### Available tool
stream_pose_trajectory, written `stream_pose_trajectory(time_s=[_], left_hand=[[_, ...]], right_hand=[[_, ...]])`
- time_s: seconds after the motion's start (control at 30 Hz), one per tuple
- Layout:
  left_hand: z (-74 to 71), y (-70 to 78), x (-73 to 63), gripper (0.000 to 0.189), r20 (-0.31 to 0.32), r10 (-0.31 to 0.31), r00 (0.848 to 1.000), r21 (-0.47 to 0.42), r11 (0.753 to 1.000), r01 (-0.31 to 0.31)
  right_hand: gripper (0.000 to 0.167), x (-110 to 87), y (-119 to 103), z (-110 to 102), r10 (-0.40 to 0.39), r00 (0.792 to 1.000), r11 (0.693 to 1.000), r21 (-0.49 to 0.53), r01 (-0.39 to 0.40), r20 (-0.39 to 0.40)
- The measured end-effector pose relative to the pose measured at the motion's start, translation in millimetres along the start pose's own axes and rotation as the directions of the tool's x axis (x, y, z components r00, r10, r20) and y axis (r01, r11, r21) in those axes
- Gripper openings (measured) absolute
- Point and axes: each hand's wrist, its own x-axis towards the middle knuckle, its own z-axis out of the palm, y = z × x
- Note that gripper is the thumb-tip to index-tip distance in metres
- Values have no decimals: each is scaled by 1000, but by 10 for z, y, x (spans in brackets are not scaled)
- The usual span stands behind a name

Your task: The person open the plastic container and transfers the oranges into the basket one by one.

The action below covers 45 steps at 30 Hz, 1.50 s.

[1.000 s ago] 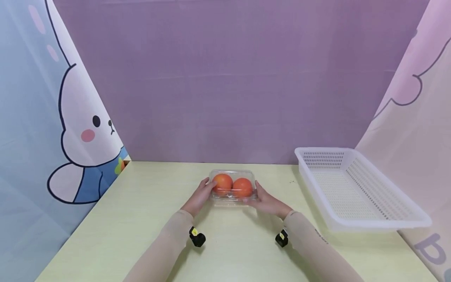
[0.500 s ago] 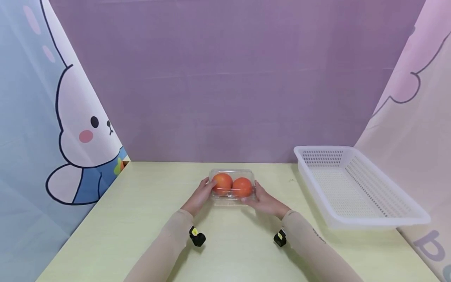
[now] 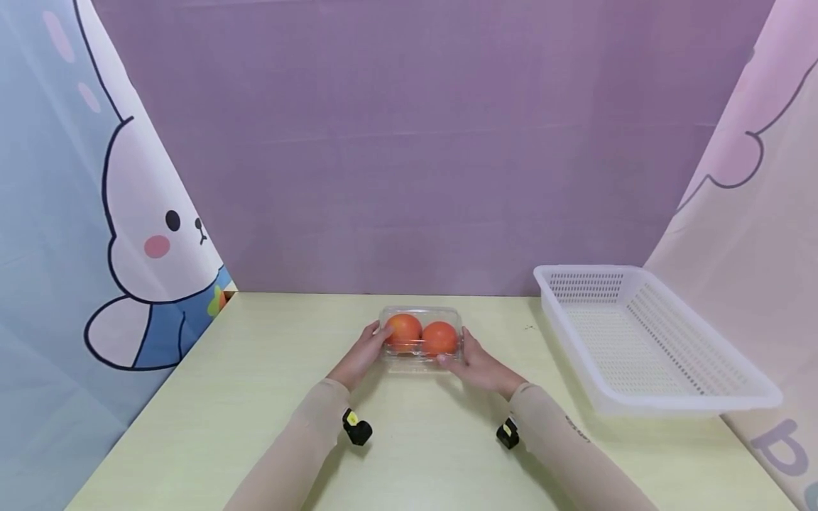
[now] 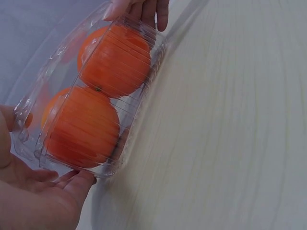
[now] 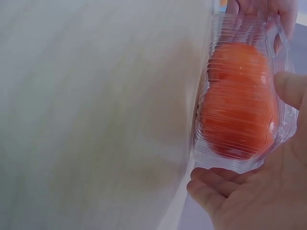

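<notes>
In the head view a clear plastic clamshell box (image 3: 422, 311) sits at the middle of the table, near its back. Through the plastic show two round orange fruits, the left one (image 3: 404, 331) beside the right one (image 3: 440, 338). My left hand (image 3: 360, 358) grips the box's left end, thumb over the top edge. At the opposite end my right hand (image 3: 482, 365) holds it, thumb at the front edge. Fingers (image 4: 79, 187) curl low around one end in the left wrist view. Whether the lid is latched, I cannot tell.
A white perforated plastic basket (image 3: 686, 406) stands on the right side of the pale wooden table (image 3: 243, 397). Behind the table hangs a purple cloth (image 3: 409, 156). A printed cartoon curtain (image 3: 57, 234) borders the left, with another printed curtain (image 3: 760, 234) on the right.
My right thumb has shifted slightly up along the box's front edge. Both hands keep their grip, and the box stays in nearly the same place.
</notes>
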Motion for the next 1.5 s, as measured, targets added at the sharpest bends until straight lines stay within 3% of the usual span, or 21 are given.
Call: stream_pose_trajectory(time_s=[0.53,0.97,1.27,1.5], left_hand=[[-42,-25,13,88,36,1,999,46,999,-3],[-54,-1,-6,85,55,23,998,33,999,-25],[-61,22,-23,86,48,-11,999,58,998,8],[-60,14,-17,85,63,-4,998,43,999,2]], right_hand=[[94,-41,-18,-53,23,998,1000,-22,-22,53],[90,-44,-27,-43,22,999,1000,13,-22,47],[86,-61,-28,-7,15,999,1000,26,-16,28],[79,-52,-17,-29,0,999,998,64,-3,47]])
